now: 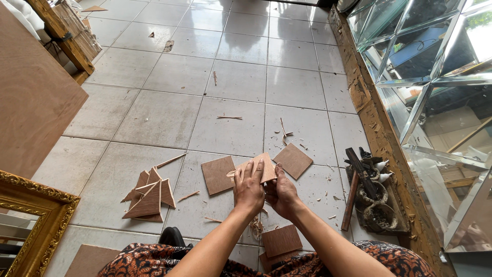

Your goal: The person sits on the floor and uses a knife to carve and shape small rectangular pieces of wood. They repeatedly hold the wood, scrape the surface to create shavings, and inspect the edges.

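My left hand [248, 187] and my right hand [282, 194] are together over the tiled floor, both gripping a small thin piece of brown plywood [265, 165] that sticks up between the fingers. A square plywood piece [217, 174] lies flat just left of the hands and another square piece [292, 160] lies just right of them. A further plywood square [281, 240] rests on the floor near my knees. Thin wood shavings [254, 225] lie under my wrists.
A pile of triangular plywood offcuts [148, 197] sits to the left. A hammer and dark tools [365, 190] lie to the right beside a faceted mirror panel [430, 102]. A gilded frame [31, 220] and a large plywood sheet [31, 97] stand at the left.
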